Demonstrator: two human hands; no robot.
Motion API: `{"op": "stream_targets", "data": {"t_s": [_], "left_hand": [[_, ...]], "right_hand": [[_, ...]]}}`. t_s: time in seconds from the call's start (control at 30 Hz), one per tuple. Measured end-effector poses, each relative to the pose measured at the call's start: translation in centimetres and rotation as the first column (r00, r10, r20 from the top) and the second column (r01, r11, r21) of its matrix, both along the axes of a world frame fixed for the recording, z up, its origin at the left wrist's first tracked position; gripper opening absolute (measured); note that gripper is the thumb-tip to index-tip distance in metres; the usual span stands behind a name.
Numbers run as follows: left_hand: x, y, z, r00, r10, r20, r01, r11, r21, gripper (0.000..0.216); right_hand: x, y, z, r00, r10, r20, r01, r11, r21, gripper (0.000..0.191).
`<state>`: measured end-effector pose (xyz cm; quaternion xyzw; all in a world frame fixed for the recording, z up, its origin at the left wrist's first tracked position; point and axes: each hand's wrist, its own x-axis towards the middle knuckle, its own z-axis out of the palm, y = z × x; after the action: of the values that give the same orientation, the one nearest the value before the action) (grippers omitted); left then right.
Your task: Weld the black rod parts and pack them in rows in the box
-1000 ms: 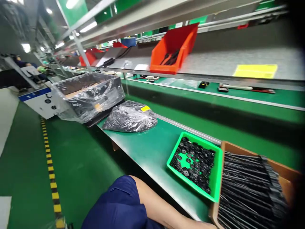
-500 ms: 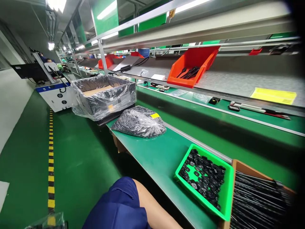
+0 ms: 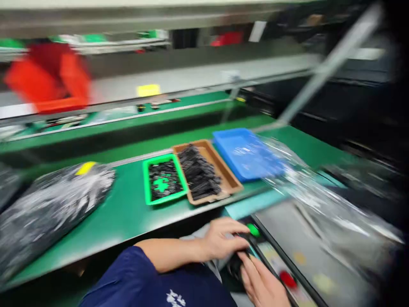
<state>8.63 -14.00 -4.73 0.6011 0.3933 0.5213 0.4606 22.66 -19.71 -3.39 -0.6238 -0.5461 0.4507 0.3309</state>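
Observation:
In front of my body, both hands are close together beside a panel with a green button (image 3: 253, 230) and a red button (image 3: 288, 279). My left hand (image 3: 222, 238) has its fingers and thumb bent toward each other; what lies between them is too blurred to name. My right hand (image 3: 263, 281) comes in from below, fingers closed against a small black part (image 3: 235, 265), whose kind I cannot make out. Left of the panel, a green tray (image 3: 147, 181) holds small black pieces, and a brown tray (image 3: 228, 179) holds a pile of thin black strips.
A blue tray (image 3: 243, 160) stands right of the brown one, with clear plastic film (image 3: 306, 192) reaching over the grey surface. A bagged dark bundle (image 3: 60, 204) lies on the green bench (image 3: 124, 217) at left. An orange-red bin (image 3: 60, 81) sits on the shelf above.
My view has swung right, from the aisle and bench end to the trays and button panel. Both hands have come into view, and the picture is blurred.

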Motion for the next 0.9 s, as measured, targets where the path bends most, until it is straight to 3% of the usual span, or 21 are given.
{"op": "stream_targets", "data": {"t_s": [0.07, 0.2, 0.33, 0.43, 0.63, 0.73, 0.83, 0.9], "left_hand": [[0.9, 1.6, 0.7, 0.996, -0.083, -0.033, 0.084, 0.996, 0.014, 0.033], [4.1, 3.7, 0.5, 0.958, -0.288, -0.005, 0.288, 0.955, 0.07, 0.026], [6.6, 3.3, 0.0, 0.897, -0.439, 0.042, 0.438, 0.898, 0.029, 0.026], [7.7, 2.7, 0.1, 0.877, -0.474, 0.076, 0.477, 0.878, -0.043, 0.026], [8.5, 2.5, 0.3, 0.878, -0.477, 0.039, 0.479, 0.877, -0.037, 0.024], [8.6, 3.4, 0.6, 0.856, -0.515, -0.04, 0.516, 0.856, 0.042, 0.023], [9.1, 4.5, 1.1, 0.84, -0.533, -0.104, 0.543, 0.828, 0.14, 0.023], [9.9, 5.0, 1.4, 0.822, -0.55, -0.147, 0.569, 0.806, 0.164, 0.023]], "right_hand": [[0.5, -1.2, 0.6, 0.988, -0.062, -0.144, 0.049, 0.995, -0.092, 0.045], [1.8, -1.7, 1.9, 0.954, -0.232, -0.192, 0.228, 0.973, -0.038, 0.045], [2.7, -3.3, 2.1, 0.87, -0.384, -0.31, 0.367, 0.923, -0.114, 0.044], [2.6, -4.2, 1.6, 0.805, -0.458, -0.378, 0.438, 0.888, -0.142, 0.043], [2.2, -4.2, 0.4, 0.713, -0.489, -0.502, 0.476, 0.864, -0.165, 0.039], [2.6, -4.0, -0.1, 0.68, -0.469, -0.563, 0.451, 0.874, -0.184, 0.039], [3.8, -3.4, -0.4, 0.691, -0.413, -0.593, 0.433, 0.894, -0.118, 0.04], [4.9, -2.7, -0.3, 0.654, -0.384, -0.651, 0.458, 0.887, -0.064, 0.043]]}}
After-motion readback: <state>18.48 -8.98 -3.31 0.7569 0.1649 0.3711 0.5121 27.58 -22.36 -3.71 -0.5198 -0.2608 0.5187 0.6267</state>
